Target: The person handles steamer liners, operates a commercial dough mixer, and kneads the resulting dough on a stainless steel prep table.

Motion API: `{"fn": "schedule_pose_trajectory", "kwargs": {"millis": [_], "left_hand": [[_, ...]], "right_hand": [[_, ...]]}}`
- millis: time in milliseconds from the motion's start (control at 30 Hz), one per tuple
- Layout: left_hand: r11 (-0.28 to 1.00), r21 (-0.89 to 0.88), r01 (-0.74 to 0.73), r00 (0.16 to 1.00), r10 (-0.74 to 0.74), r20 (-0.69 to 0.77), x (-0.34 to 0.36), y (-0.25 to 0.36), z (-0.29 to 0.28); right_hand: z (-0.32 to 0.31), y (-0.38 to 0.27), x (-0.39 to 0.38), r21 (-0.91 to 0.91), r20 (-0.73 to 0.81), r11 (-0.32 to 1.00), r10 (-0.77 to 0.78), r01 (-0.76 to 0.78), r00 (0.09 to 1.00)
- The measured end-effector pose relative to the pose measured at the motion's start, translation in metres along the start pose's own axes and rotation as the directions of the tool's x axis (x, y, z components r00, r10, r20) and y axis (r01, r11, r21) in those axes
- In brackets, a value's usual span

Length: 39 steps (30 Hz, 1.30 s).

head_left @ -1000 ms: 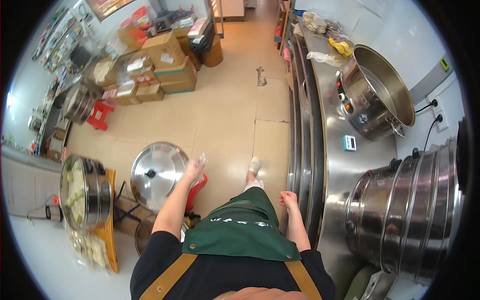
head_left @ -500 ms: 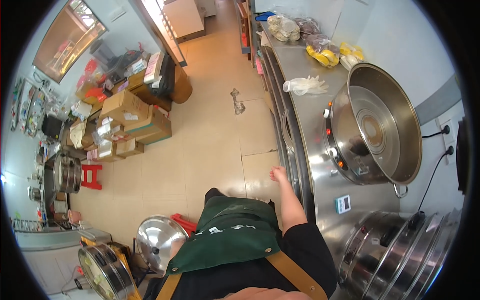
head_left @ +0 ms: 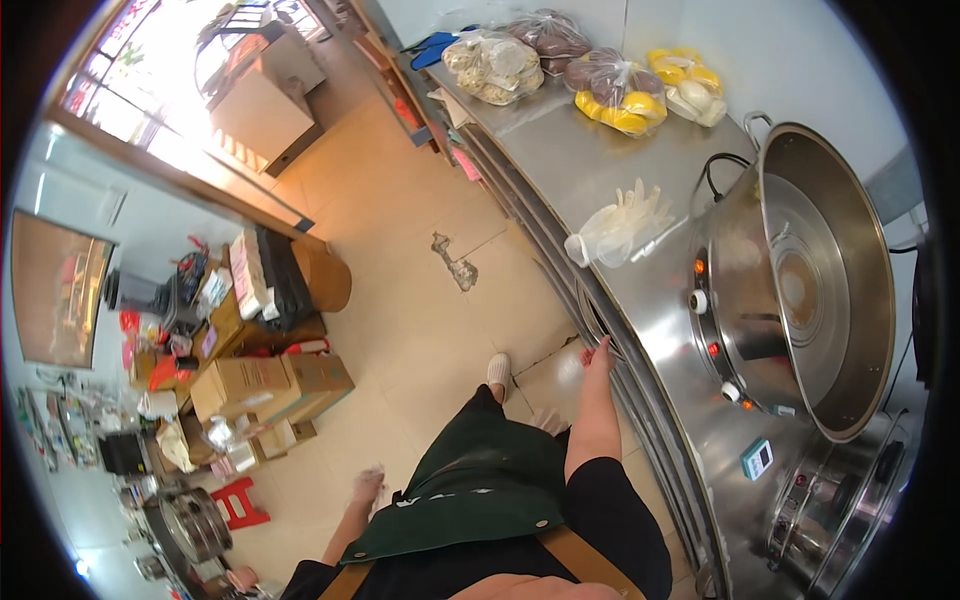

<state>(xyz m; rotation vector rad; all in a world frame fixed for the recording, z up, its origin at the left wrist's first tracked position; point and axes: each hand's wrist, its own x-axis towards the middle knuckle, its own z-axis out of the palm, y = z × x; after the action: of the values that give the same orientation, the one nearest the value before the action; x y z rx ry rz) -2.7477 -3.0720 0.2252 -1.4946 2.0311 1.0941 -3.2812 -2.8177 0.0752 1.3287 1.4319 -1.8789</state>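
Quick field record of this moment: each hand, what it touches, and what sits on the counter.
left hand: hangs free over the tiled floor, holds nothing
right hand: fingers at the front edge of the steel counter, holds nothing
on counter: large empty steel pot, clear bag of gloves, bagged foods at the far end
floor side: cardboard boxes, red stool

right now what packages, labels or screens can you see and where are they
Clear food bags: far end of the steel counter, holding pale, dark and yellow items.
Crumpled clear bag: mid-counter, beside the big steel pot.
Small teal display: counter front, past the right hand.
Brown cardboard boxes: floor, beyond the left hand.
Dark flat panel: left wall, rectangular.
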Motion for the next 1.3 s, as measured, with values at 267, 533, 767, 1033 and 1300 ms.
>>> {"fn": "schedule_pose_trajectory", "kwargs": {"millis": [267,533,767,1033,1300], "left_hand": [[0.984,-0.171,-0.054,0.999,0.054,-0.001,0.098,0.147,-0.106],[0.96,0.261,-0.104,0.974,0.045,0.223,0.121,0.12,-0.108],[0.538,0.571,-0.62,0.784,0.391,0.483,0.147,0.092,-0.123],[0.944,0.139,-0.299,0.917,0.243,0.317,0.108,0.148,-0.088],[0.962,0.114,-0.249,0.889,0.18,0.421,0.077,0.127,-0.047]], "right_hand": [[0.077,0.0,0.032,0.442,-0.182,0.897,0.053,0.034,0.982],[0.063,0.014,0.067,0.672,-0.115,0.738,0.022,0.061,0.993],[-0.023,0.089,-0.005,0.646,-0.354,0.764,0.293,0.005,0.888],[-0.143,0.173,-0.09,0.429,-0.444,0.9,0.283,-0.075,0.85],[-0.228,0.216,-0.185,0.247,-0.346,0.968,0.056,0.033,0.937]]}}
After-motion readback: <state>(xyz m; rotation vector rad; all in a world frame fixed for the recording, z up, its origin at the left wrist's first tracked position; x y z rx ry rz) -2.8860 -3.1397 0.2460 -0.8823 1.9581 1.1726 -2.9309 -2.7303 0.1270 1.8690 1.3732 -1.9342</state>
